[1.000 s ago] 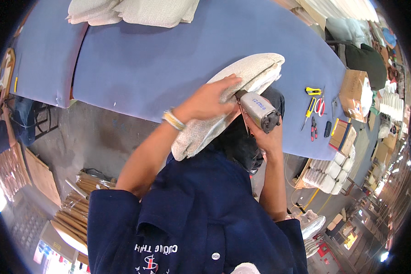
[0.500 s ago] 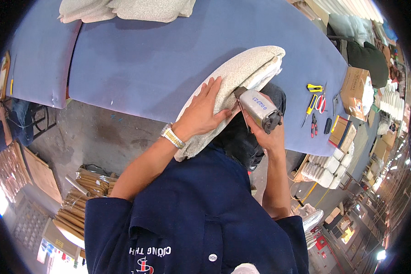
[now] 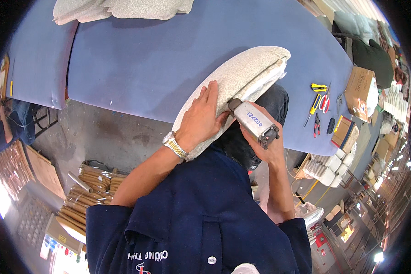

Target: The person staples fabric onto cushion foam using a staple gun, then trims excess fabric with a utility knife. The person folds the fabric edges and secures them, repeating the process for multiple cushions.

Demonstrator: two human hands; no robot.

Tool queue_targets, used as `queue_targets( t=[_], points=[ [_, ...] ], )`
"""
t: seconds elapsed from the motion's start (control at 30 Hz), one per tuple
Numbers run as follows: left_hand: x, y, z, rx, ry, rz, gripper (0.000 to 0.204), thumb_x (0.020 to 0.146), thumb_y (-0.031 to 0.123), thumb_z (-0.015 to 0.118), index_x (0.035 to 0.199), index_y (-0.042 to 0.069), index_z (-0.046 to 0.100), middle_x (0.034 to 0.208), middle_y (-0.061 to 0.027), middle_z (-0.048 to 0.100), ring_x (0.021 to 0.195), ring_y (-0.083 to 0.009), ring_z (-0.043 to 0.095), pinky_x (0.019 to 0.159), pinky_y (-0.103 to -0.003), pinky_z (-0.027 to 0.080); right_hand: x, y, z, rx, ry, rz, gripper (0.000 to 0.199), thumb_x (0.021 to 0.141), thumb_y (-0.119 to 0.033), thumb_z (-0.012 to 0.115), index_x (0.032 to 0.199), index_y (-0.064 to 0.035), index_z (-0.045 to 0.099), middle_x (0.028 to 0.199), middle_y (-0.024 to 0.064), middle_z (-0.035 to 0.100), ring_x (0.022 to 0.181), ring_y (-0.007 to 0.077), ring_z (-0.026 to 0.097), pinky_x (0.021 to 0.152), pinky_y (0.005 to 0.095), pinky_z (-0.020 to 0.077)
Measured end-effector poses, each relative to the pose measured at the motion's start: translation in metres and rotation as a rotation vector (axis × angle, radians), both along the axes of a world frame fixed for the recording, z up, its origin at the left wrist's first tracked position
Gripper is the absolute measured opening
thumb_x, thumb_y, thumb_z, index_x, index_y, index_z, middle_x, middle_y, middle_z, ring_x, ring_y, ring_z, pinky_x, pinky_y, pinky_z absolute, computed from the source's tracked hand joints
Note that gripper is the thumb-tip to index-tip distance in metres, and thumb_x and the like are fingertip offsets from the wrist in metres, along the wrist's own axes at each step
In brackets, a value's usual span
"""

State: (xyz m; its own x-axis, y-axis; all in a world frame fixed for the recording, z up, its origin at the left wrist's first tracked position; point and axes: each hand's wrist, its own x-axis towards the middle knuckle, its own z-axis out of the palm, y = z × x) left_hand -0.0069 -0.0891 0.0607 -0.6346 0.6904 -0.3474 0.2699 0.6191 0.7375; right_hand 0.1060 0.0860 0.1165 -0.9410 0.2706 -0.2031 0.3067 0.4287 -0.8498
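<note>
A curved cushion panel (image 3: 235, 73) in light beige fabric leans over the table's near edge and my lap, its whitish underside showing along the right. My left hand (image 3: 200, 113), a watch on its wrist, lies with fingers stretched over the fabric and presses on it. In my right hand (image 3: 265, 141) is a grey staple gun (image 3: 255, 119); my fingers wrap its handle, partly hidden under the body. The gun's dark nose meets the panel's right edge, close to my left thumb. Whether a staple is in there I cannot see.
The blue-topped table (image 3: 137, 68) stretches ahead. On its right lie a yellow cutter (image 3: 318, 87), scissors (image 3: 324, 104), a screwdriver (image 3: 314, 105) and pliers (image 3: 317, 127), near a cardboard box (image 3: 358, 91). More beige cushions (image 3: 146, 8) lie at the far edge. A person (image 3: 20, 121) is at far left.
The staple gun's nose has shifted slightly left and down along the panel's edge. My left hand has slid a little down and left on the fabric.
</note>
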Motion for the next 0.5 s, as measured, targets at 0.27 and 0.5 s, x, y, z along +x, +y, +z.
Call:
queue_targets(
  t=[0.27, 0.5],
  points=[
    [0.0038, 0.0057, -0.0011, 0.005, 0.079, 0.019, 0.088, 0.090, 0.024, 0.074, 0.157, -0.005, 0.024, 0.153, -0.0372, 0.040, 0.140, -0.0490, 0.045, 0.109, -0.050, 0.048, 0.0012, 0.0009, -0.0033, -0.019, 0.003, -0.022, 0.055, 0.079, -0.005, 0.075, 0.133, -0.0019, 0.063, 0.120, 0.0166, 0.072, 0.108, 0.0292, 0.074, 0.093, 0.0343, 0.0553],
    [0.0029, 0.0016, -0.0014, 0.015, 0.061, 0.008, 0.091, 0.089, 0.021, 0.075, 0.158, -0.004, 0.021, 0.154, -0.0361, 0.039, 0.142, -0.0477, 0.044, 0.111, -0.049, 0.047, 0.0051, -0.0019, 0.0021, -0.042, -0.020, 0.023, 0.057, 0.079, -0.004, 0.076, 0.134, -0.0013, 0.062, 0.123, 0.0156, 0.071, 0.111, 0.0270, 0.070, 0.096, 0.0339, 0.0537]
  ],
)
